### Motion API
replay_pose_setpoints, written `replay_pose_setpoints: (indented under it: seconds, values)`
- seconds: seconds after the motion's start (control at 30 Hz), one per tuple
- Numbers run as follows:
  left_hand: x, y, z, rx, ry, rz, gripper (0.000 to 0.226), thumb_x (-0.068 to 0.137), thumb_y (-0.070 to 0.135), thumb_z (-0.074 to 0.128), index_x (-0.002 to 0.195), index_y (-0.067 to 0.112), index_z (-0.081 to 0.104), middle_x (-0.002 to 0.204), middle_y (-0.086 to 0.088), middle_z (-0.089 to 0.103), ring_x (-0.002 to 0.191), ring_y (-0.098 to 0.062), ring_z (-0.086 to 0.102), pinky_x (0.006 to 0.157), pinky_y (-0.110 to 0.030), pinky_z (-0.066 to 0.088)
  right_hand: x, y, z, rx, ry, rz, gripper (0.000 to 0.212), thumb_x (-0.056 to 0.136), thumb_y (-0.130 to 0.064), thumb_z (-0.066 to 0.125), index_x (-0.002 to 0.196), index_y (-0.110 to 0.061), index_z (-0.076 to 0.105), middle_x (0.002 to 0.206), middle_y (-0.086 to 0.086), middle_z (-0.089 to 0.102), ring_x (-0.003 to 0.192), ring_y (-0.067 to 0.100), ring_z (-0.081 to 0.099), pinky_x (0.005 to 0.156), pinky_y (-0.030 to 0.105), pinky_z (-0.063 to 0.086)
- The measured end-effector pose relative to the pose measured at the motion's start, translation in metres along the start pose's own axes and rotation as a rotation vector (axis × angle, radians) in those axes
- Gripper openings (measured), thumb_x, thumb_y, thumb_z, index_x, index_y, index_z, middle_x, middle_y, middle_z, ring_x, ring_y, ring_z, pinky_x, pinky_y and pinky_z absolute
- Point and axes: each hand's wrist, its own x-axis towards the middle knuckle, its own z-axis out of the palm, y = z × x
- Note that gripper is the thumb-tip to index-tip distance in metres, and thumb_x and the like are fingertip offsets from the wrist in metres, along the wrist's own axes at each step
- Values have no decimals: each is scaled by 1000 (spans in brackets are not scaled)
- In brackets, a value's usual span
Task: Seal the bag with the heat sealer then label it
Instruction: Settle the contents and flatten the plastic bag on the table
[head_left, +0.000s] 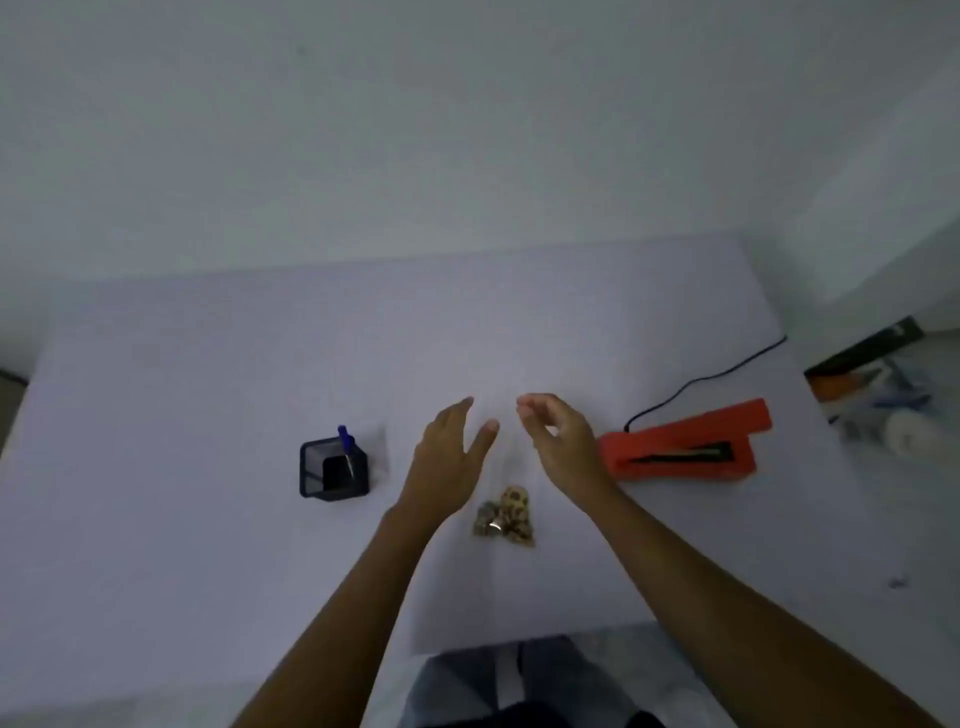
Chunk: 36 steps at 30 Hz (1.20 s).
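— Bag (505, 512)?
— Near the front middle of the white table (208, 364), flat between the 2 forearms. Clear plastic, barely visible; small brownish pieces bunched at its near end. Upper part stretching away toward the fingers, edges too faint to trace.

— Left hand (449, 454)?
— Just left of the bag's upper part, above the table. Fingers straight and together, thumb spread out toward the right. Nothing gripped. Contact with the plastic: cannot tell.

— Right hand (558, 447)?
— Just right of the same spot, palm turned inward. Fingers loosely curved, thumb and forefinger bent toward each other in a ring. Pinching the film or holding nothing: cannot tell, too blurred and the plastic too clear.

— Heat sealer (680, 444)?
— Red, lying on the table right of the right hand, close to the wrist. Lid raised at an angle at the far right end, dark strip showing in the lower body. Black cord (706, 376) running from its left end off toward the table's far right edge.

— Anything for labelling?
— Black mesh pen holder (334, 467) left of the left hand, well apart from the bag, with 1 blue pen (346, 449) standing in it.

— Elsewhere?
— Blurred clutter (872, 389) beyond the table's right edge, not identifiable. Pale wall behind.
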Motion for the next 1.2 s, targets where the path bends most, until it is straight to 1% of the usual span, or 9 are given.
replay_pose_setpoints:
  seconds: [0.13, 0.2, 0.33, 0.5, 0.63, 0.73, 0.93, 1.07, 1.2]
  values:
    - [-9, -49, 41, -50, -56, -322, 71, 98, 56, 43, 152, 11, 32, 157, -9, 36, 143, -25, 34, 118, -39, 26, -26, 77, 13, -114, 16, 264, 20, 99, -20, 59, 117, -13, 66, 108, -2, 68, 100, 13, 64, 80, 17, 44]
    - [-9, -66, 58, -93, -72, -434, 70, 99, 52, 46, 150, 6, 34, 153, -13, 40, 139, -28, 40, 116, -39, 31, -34, 103, 18, -136, 17, 388, 28, 97, -21, 61, 122, -8, 64, 111, 5, 67, 101, 19, 62, 82, 21, 44]
    - [-1, -76, 73, -1, -155, -416, 27, 100, 36, 52, 104, 11, 59, 104, -8, 63, 99, -23, 58, 84, -28, 39, -35, 126, 31, -104, -3, 540, 37, 94, -18, 62, 128, -5, 60, 112, 6, 63, 101, 19, 58, 85, 27, 44]
    - [-2, -83, 78, -28, -170, -360, 27, 92, 18, 66, 118, 9, 68, 111, -2, 70, 94, -16, 66, 84, -21, 47, -36, 139, 38, -25, 68, 585, 39, 90, -10, 63, 129, -6, 63, 121, 12, 67, 113, 28, 64, 99, 43, 53]
    - [-15, -83, 74, -142, -63, -350, 9, 90, 9, 68, 96, 12, 75, 90, 2, 72, 83, -11, 67, 77, -17, 55, -46, 128, 32, 72, 39, 506, 16, 89, -7, 69, 103, -10, 74, 97, 4, 73, 95, 22, 68, 83, 33, 57]
    - [-30, -88, 70, -148, -25, -248, 8, 92, 13, 67, 93, 16, 73, 90, 7, 72, 84, -5, 66, 80, -20, 54, -58, 122, 23, 63, 20, 387, 7, 89, -10, 71, 94, -12, 75, 89, 0, 73, 83, 15, 68, 73, 25, 54]
    - [-60, -99, 59, -153, -54, -128, 9, 94, 19, 65, 95, 28, 68, 97, 16, 69, 92, -1, 63, 83, -15, 48, -89, 124, 10, -45, -22, 195, 4, 92, -17, 70, 96, -18, 70, 93, -8, 69, 89, 3, 63, 77, 11, 51]
    - [-66, -102, 58, -161, -92, -110, 11, 94, 22, 65, 100, 31, 65, 106, 14, 66, 95, -5, 61, 89, -22, 50, -99, 125, 14, -61, -8, 174, 14, 93, -16, 68, 96, -29, 63, 96, -13, 68, 90, 5, 66, 77, 19, 57]
    - [-64, -98, 57, -142, -141, -68, 17, 94, 23, 66, 108, 31, 59, 113, 15, 61, 102, -8, 58, 93, -26, 51, -99, 122, 18, -63, 9, 167, 10, 94, -15, 66, 99, -23, 63, 98, -5, 68, 93, 14, 67, 76, 23, 60]
